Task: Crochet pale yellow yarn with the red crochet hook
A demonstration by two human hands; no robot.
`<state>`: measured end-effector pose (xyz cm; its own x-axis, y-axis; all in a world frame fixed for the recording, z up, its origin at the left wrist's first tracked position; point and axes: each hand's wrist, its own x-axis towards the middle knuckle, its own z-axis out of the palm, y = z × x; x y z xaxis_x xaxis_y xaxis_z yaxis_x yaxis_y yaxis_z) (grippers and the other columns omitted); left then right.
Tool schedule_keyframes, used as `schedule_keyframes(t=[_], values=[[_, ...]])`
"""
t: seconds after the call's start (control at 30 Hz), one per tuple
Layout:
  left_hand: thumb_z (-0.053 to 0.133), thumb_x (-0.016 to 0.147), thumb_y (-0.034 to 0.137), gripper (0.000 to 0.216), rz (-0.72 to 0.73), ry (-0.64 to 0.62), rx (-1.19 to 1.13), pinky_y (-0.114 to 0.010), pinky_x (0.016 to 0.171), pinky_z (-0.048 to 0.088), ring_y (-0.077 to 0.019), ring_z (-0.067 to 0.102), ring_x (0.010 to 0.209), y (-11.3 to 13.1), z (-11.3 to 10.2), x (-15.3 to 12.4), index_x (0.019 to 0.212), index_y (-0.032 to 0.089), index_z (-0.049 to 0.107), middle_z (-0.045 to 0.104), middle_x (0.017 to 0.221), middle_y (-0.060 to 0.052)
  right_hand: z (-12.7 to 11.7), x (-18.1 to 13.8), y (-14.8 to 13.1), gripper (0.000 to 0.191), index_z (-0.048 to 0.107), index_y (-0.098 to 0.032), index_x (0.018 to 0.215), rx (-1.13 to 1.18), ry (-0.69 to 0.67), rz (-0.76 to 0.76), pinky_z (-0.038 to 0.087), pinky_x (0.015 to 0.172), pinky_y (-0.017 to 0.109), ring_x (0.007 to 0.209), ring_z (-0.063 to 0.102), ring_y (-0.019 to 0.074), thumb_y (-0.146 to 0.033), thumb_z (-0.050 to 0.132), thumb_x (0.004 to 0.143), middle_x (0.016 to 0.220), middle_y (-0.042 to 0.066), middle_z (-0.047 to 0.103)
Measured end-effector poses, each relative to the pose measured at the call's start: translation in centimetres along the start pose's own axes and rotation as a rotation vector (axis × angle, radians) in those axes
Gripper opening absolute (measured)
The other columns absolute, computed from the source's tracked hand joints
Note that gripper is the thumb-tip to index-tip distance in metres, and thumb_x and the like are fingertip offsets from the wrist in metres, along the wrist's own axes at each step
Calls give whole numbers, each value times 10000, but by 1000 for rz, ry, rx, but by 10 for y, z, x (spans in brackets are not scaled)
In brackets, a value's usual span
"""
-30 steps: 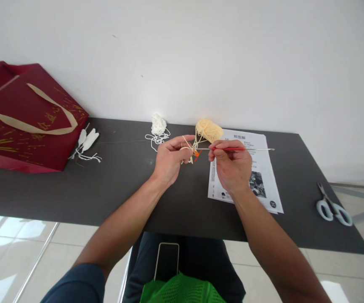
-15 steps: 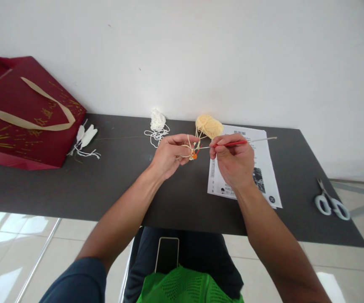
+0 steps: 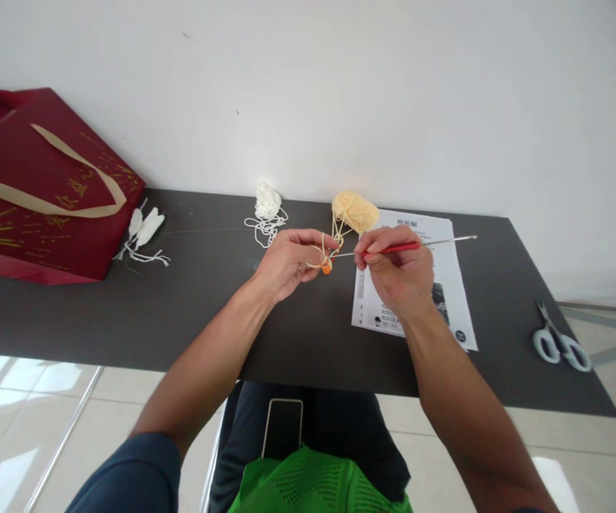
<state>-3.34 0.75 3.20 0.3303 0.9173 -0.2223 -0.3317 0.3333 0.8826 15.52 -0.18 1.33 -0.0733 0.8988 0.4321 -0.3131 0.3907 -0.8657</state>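
My right hand (image 3: 397, 267) is closed round the red grip of a crochet hook (image 3: 401, 248), whose thin metal shaft points left and whose other end sticks out to the right. The hook's left tip reaches the yarn at my left hand (image 3: 291, 263). Those fingers pinch a small piece of pale yellow crochet, mostly hidden, with yarn looped over the index finger. An orange stitch marker (image 3: 327, 266) hangs at the piece. Strands run back toward a pale yellow yarn ball (image 3: 355, 211) by the wall.
Printed sheets (image 3: 446, 299) lie under my right hand. Scissors (image 3: 561, 338) rest at the right, white yarn (image 3: 268, 203) at the back. White crocheted pieces (image 3: 146, 229) lie beside a red gift bag (image 3: 56, 192). A phone (image 3: 283, 429) is on my lap.
The crochet hook and my right hand have shifted slightly right. The orange marker hangs a little lower and further left. The view has moved slightly.
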Motion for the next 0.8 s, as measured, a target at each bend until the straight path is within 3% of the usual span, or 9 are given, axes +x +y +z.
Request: schedule_keyframes(t=[0.23, 0.57, 0.8], values=[[660, 549, 85, 213, -13, 34, 42, -207, 399, 192, -48, 409, 414, 0, 3, 0, 745, 107, 740, 634, 608, -31, 2, 0, 2, 159, 676, -233, 858, 31, 19, 21, 472, 543, 252, 605, 623, 97, -257, 828, 821, 831, -6, 731], [633, 563, 82, 150, 20, 10, 73, -205, 391, 186, -48, 373, 413, -1, 3, -1, 680, 113, 722, 599, 540, -23, 5, 0, 0, 215, 654, -225, 846, 31, 50, 91, 463, 519, 239, 580, 609, 83, -313, 845, 803, 826, -13, 727], [652, 573, 100, 152, 58, 15, 116, -207, 390, 204, -45, 362, 411, 0, 3, -2, 696, 120, 738, 602, 545, -14, 11, 2, -5, 267, 648, -203, 819, 96, 152, 259, 408, 461, 210, 541, 579, 67, -340, 871, 769, 777, -20, 705]])
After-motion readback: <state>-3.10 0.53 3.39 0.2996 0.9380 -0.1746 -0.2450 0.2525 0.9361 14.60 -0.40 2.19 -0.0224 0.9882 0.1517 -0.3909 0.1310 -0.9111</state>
